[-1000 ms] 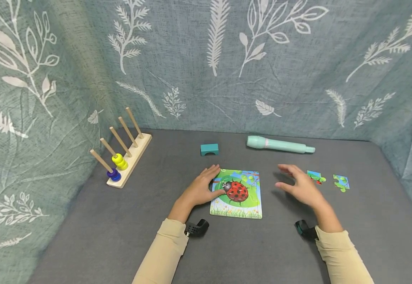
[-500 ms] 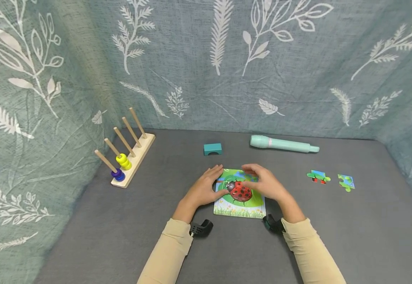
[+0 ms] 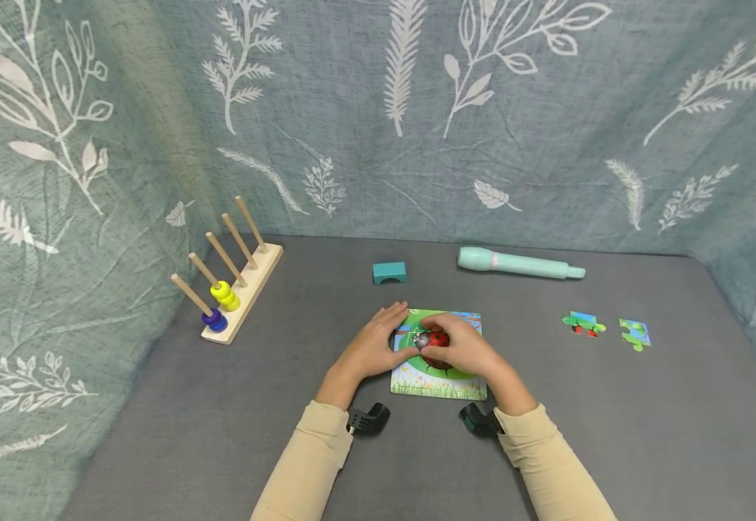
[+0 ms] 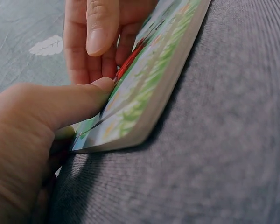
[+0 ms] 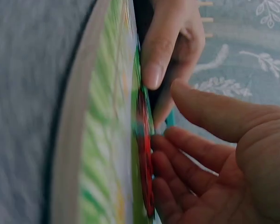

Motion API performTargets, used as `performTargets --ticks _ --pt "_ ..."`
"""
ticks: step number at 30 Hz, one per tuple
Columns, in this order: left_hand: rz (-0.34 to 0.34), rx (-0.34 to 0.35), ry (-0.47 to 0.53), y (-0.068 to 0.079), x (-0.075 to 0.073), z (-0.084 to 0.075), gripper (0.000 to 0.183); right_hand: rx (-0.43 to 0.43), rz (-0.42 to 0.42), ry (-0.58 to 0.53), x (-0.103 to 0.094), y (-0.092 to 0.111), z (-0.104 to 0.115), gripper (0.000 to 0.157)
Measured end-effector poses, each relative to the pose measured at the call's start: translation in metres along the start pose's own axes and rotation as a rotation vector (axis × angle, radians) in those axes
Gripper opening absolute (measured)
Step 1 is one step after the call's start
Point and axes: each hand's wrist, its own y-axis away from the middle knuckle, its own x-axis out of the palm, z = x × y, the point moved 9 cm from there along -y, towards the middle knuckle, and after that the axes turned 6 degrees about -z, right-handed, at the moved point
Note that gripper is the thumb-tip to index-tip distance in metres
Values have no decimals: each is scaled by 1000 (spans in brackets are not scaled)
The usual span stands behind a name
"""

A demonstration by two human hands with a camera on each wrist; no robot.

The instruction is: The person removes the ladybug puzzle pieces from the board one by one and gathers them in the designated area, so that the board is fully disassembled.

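Note:
A square ladybug jigsaw puzzle lies on the table between the hands. My left hand holds it at the left edge, thumb on the picture and fingers along the side. Over the picture's middle and right part is my right hand, its fingers at the red ladybug and its thumb raised apart from them. Nothing shows between that thumb and fingers. Part of the ladybug is hidden under the right hand in the head view.
Two loose puzzle pieces, one with red and one blue-green, lie at the right. Behind the puzzle are a teal arch block and a mint microphone-shaped toy. A wooden peg stand with blue and yellow beads is at left.
My right hand has moved left from beside the loose pieces onto the puzzle, ending near the left thumb. My left hand has stayed at the puzzle's left edge.

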Motion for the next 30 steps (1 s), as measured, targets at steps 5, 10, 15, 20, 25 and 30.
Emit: performTargets --ticks 5,10,15,20,25,30 --pt "7 2 -14 0 0 2 78 -34 -12 50 4 0 6 48" --pt "7 7 -22 -1 1 2 78 -29 -24 49 7 1 7 48" --pt "-1 0 -22 -1 0 2 78 -18 -47 17 5 1 7 46" --pt "13 -16 -5 -1 2 2 76 -4 -43 -5 2 3 8 48" --pt "23 -15 12 -2 2 0 76 9 -32 37 -14 3 12 53" --pt "15 -20 18 -3 0 2 76 -21 -13 118 -26 -7 16 51"
